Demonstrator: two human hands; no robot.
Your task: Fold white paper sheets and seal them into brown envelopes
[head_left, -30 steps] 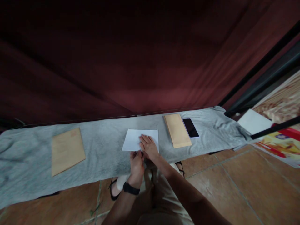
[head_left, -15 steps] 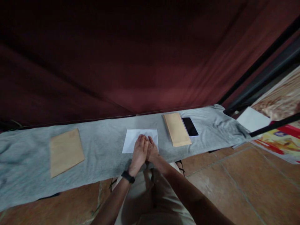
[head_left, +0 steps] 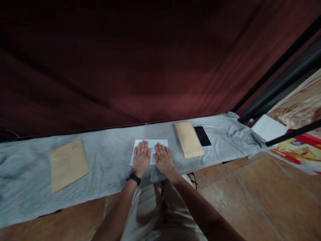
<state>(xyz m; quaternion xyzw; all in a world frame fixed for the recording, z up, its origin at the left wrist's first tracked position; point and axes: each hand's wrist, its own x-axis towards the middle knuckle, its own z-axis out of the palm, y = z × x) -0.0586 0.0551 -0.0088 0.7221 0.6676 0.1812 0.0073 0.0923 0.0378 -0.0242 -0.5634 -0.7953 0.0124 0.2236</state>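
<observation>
A white sheet of paper (head_left: 152,144) lies on the grey cloth in front of me, partly covered by both hands. My left hand (head_left: 141,156) rests flat on its left half, palm down, fingers stretched out. On the right half my right hand (head_left: 163,158) lies flat too, its fingers a little apart and its wrist past the near edge. Bare paper shows between the two thumbs. To the right of the sheet is a stack of brown envelopes (head_left: 189,139), with a dark-screened phone (head_left: 202,136) beside it.
Another brown envelope (head_left: 69,165) lies on the left part of the grey cloth (head_left: 110,150). A dark red curtain (head_left: 150,83) hangs behind. Black bars (head_left: 276,78), a white sheet-like piece (head_left: 269,128) and a colourful printed box or sheet (head_left: 298,150) are at the right. Below is a tiled floor (head_left: 240,197).
My hands were together near the paper's middle, fingers overlapping. Now they have moved apart, left hand to the left and right hand slightly right, both spread flat on the sheet.
</observation>
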